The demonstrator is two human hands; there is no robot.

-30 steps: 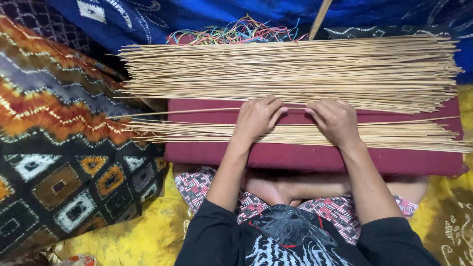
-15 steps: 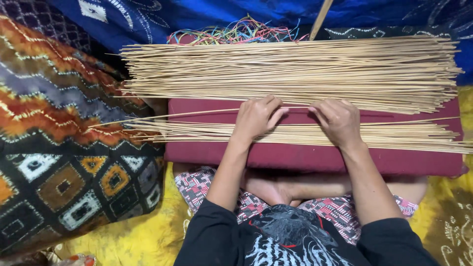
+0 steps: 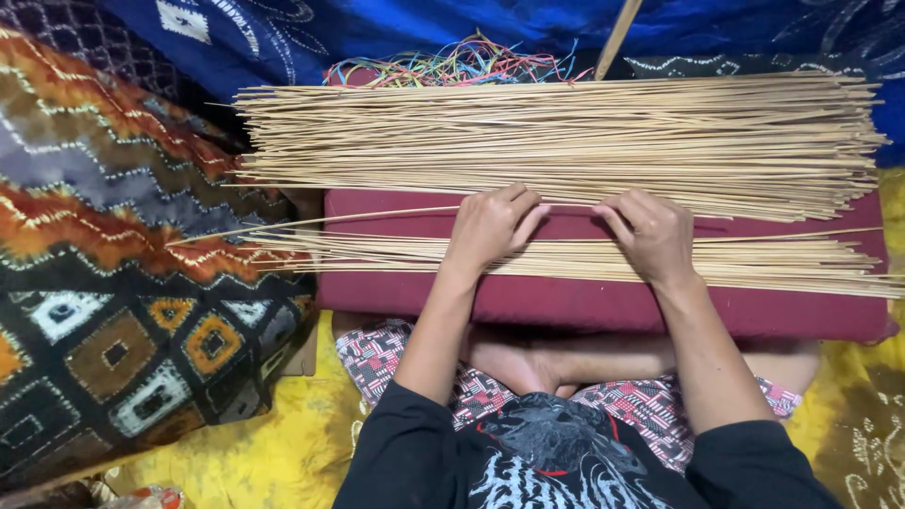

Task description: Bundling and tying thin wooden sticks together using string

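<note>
A maroon cushion (image 3: 584, 306) lies across my lap. On its far side rests a big heap of thin pale sticks (image 3: 566, 132). A smaller flat row of sticks (image 3: 773, 264) lies nearer to me. Between the two runs a single thin stick (image 3: 311, 222), slanting down to the left past the cushion's edge. My left hand (image 3: 490, 226) and my right hand (image 3: 650, 236) lie palm down side by side on the near row, fingertips curled onto that single stick at the edge of the heap.
A patterned orange, black and grey blanket (image 3: 113, 264) bulges at the left. Blue cloth (image 3: 377, 28) hangs behind, with a tangle of coloured strings (image 3: 452, 64) and a wooden pole (image 3: 617, 33). Yellow cloth (image 3: 283, 443) covers the floor around my crossed legs.
The single stick has slid toward the near row, its left end swinging down and further left. Both hands stayed almost in place.
</note>
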